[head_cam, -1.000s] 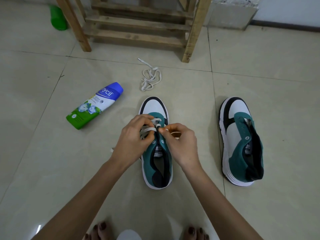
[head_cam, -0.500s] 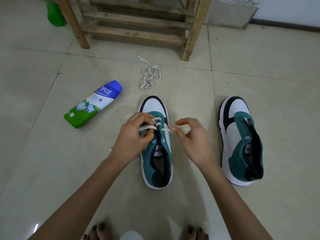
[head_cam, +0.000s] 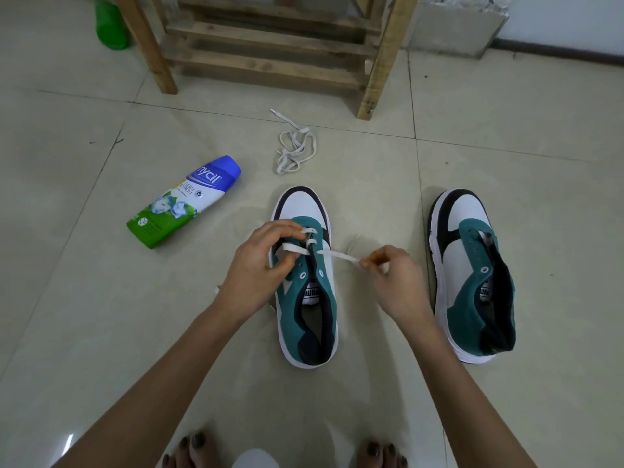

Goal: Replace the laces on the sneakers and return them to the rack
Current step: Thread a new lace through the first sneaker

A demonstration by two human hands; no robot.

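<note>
A teal, white and black sneaker [head_cam: 305, 309] stands on the floor in the middle, toe pointing away. A white lace [head_cam: 334, 255] runs through its front eyelets. My left hand [head_cam: 260, 268] rests on the shoe's left side and pinches the lace's left part. My right hand [head_cam: 391, 275] is to the right of the shoe and pinches the lace's other end, stretched taut sideways. A second matching sneaker [head_cam: 472, 275] stands to the right with no lace. A loose white lace [head_cam: 295, 148] lies bunched on the floor beyond the shoes.
A wooden rack [head_cam: 270, 45] stands at the back, its legs on the tiles. A blue, white and green bottle [head_cam: 184, 202] lies on its side at the left. A green object [head_cam: 109, 25] is at the far left. My bare feet [head_cam: 199, 450] show at the bottom.
My right hand has pulled the lace end out to the right, away from the shoe. My left hand has stayed on the shoe's left side.
</note>
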